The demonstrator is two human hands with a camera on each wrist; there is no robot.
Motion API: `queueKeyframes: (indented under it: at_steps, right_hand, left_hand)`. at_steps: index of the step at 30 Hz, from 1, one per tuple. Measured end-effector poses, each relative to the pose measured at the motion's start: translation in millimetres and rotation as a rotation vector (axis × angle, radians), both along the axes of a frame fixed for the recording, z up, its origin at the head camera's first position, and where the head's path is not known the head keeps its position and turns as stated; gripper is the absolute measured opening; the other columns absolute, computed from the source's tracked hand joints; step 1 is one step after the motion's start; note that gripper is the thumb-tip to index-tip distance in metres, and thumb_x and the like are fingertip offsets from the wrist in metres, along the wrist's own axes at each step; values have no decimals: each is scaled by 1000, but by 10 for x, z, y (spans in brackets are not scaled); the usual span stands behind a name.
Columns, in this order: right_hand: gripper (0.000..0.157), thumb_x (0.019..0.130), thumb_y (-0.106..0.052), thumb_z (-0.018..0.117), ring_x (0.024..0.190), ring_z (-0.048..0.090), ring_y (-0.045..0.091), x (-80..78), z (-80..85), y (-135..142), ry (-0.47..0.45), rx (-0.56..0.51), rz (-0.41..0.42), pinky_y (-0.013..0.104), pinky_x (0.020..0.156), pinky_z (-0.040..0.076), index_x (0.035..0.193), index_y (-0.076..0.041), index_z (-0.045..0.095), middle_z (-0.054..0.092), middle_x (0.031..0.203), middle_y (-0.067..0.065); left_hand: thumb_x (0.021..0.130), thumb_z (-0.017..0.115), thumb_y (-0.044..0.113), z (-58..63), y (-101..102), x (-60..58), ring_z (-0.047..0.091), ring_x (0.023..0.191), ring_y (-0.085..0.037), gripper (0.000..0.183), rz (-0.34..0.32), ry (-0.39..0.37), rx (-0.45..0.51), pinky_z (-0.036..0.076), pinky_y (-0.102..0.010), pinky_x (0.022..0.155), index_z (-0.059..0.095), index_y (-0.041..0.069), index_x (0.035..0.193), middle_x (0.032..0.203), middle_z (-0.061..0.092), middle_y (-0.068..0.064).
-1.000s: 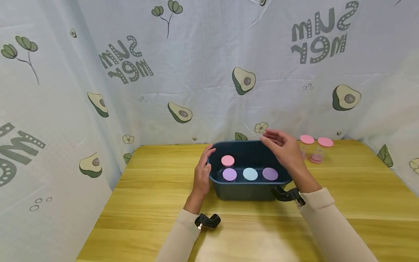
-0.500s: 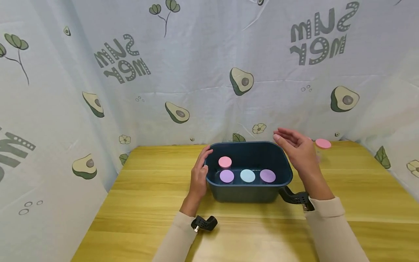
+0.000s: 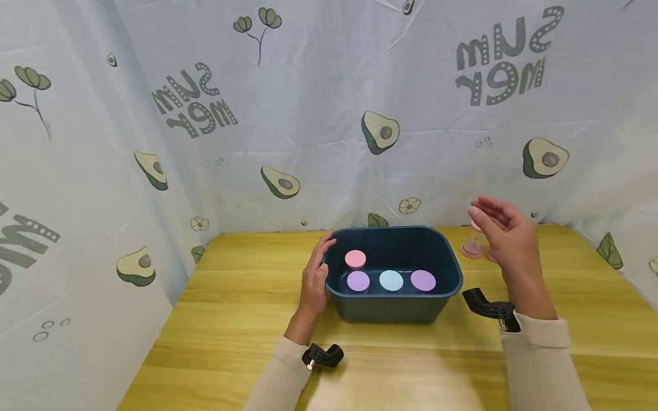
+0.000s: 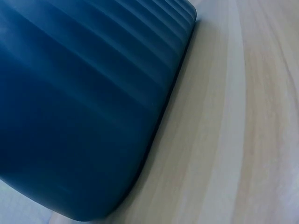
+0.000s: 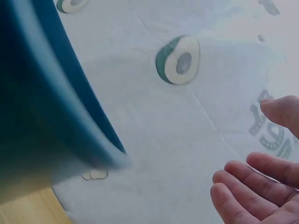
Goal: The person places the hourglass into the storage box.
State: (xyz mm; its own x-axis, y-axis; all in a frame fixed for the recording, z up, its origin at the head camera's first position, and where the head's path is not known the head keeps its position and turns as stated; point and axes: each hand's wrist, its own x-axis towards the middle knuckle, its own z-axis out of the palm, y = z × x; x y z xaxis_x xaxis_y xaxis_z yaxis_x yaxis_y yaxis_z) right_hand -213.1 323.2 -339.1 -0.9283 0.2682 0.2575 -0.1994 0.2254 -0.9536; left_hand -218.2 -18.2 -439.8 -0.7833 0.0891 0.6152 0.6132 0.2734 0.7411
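Observation:
A dark blue bin [image 3: 388, 310] stands on the table, its ribbed wall [image 4: 103, 70] filling much of the left wrist view. My left hand [image 3: 315, 279] rests against its left end, fingers extended along the rim. Inside are a pink-topped timer [image 3: 355, 258], a lilac-topped one [image 3: 358, 281], a light-blue one [image 3: 391, 280] and a purple one [image 3: 423, 280]; their bodies are mostly hidden. My right hand [image 3: 514, 237] hovers right of the bin, holding nothing, fingers loosely bent and thumb apart. Partly behind it stands a pink sand timer [image 3: 472, 249]; only the base of another shows.
The wooden table [image 3: 231, 314] extends to both sides and in front of the bin. A white curtain [image 3: 319, 114] printed with avocados hangs along the back and the left side. Each wrist wears a black camera mount [image 3: 488, 308].
My right hand has moved right, from over the bin's right end to in front of the pink sand timers, now covering part of them. The left hand stays at the bin's left end.

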Motion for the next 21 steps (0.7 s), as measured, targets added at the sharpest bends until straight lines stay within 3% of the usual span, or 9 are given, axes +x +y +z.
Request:
queueKeyframes:
  at_steps: [3, 10, 17, 21]
  right_hand:
    - [53, 88, -31, 68, 110, 56, 3, -5, 9, 113, 6, -61, -14, 6, 85, 43, 136, -15, 54, 60, 127, -3]
    - [53, 84, -29, 73, 112, 56, 7, -48, 16, 278, 26, -189, -127, 6, 86, 43, 132, -15, 58, 62, 125, -3]
    - [52, 86, -29, 70, 111, 56, 4, -66, -1, 353, -2, -74, -205, 6, 87, 43, 134, -15, 57, 60, 127, -2]
    - [55, 88, -32, 68, 114, 54, 2, -63, -29, 426, -37, 14, -241, 6, 87, 42, 138, -16, 53, 57, 131, -2]
  left_hand:
    - [96, 29, 23, -9, 14, 8, 32, 141, -23, 50, 1, -10, 5, 26, -55, 111, 48, 10, 140, 153, 36, -6]
    - [94, 30, 10, 29, -10, -40, 31, 141, -31, 49, -31, 2, 14, 22, -57, 112, 47, -1, 138, 151, 36, -17]
    - [94, 29, 21, 17, -15, -34, 31, 141, -22, 50, -8, 12, 4, 24, -54, 112, 48, 8, 139, 152, 37, -8]
    - [94, 29, 22, -19, 6, -10, 31, 141, -22, 51, 4, 5, 3, 25, -56, 111, 48, 9, 139, 152, 37, -9]
